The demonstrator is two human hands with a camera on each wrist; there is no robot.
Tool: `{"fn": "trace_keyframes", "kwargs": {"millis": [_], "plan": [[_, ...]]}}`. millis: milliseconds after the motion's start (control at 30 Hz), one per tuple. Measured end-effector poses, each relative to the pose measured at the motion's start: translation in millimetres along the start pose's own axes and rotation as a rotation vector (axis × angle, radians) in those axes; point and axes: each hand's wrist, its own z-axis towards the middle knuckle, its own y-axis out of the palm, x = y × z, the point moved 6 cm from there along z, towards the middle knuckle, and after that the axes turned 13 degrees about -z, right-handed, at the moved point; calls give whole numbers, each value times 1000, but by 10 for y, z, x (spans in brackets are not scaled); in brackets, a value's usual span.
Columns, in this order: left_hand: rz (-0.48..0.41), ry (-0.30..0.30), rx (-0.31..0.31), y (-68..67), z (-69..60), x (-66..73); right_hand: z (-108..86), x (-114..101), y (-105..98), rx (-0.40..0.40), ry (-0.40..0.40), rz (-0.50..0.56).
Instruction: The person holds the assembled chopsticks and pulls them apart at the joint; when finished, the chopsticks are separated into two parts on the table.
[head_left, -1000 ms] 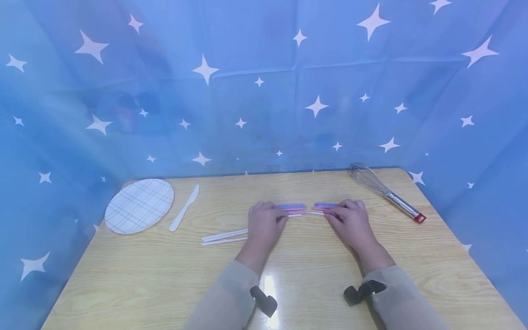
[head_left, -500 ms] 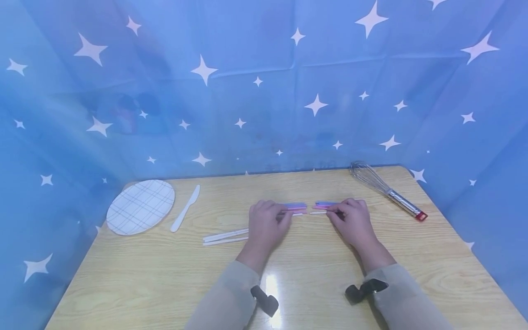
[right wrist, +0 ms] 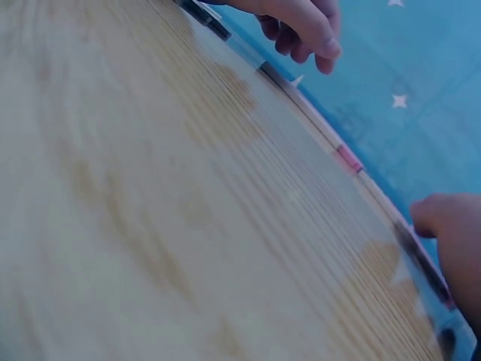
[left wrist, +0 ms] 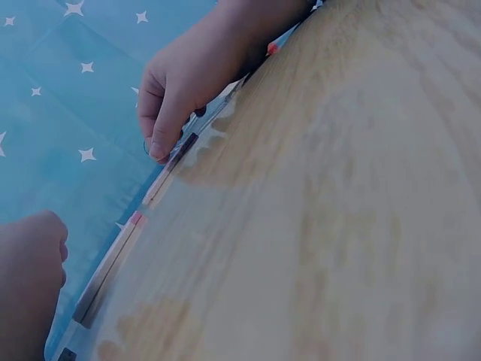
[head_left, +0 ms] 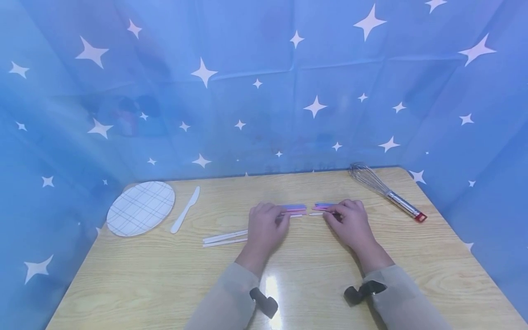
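A row of thin straws in purple (head_left: 294, 206), pink (head_left: 298, 212) and white (head_left: 296, 216) lies between my hands on the wooden table. My left hand (head_left: 267, 224) has its thumb and forefinger at the straws of the left group. At the right group, my right hand (head_left: 349, 222) pinches the near white straw (head_left: 316, 214) with thumb and forefinger. A narrow gap separates the two groups. Both palms face down, and they hide much of the straws. In the left wrist view, the thumb and forefinger of my right hand (left wrist: 192, 90) meet close above the straws.
More white straws (head_left: 224, 237) stick out left of my left wrist. A white knife (head_left: 184, 210) and a checked plate (head_left: 141, 208) lie farther left. At the right back is a whisk (head_left: 385, 191) with a red end. A blue star-patterned cloth (head_left: 264, 114) hangs behind the table.
Both hands stay in nearly the same places. The left thumb and the right fingers shift slightly at the straws. The whole view tilts a little.
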Motion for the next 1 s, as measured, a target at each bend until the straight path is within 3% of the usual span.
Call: {"fn": "trace_keyframes", "kwargs": {"millis": [167, 567, 833, 1000], "plan": [[-2, 24, 16, -38, -30, 21, 4, -72, -2, 33, -39, -9], [34, 44, -16, -87, -89, 22, -23, -422, 88, 80, -161, 19], [39, 39, -22, -187, -139, 25, -34, -574, 154, 16, -138, 25], [36, 45, -8, -252, -190, 18, -37, -776, 243, -8, -179, 37]]}}
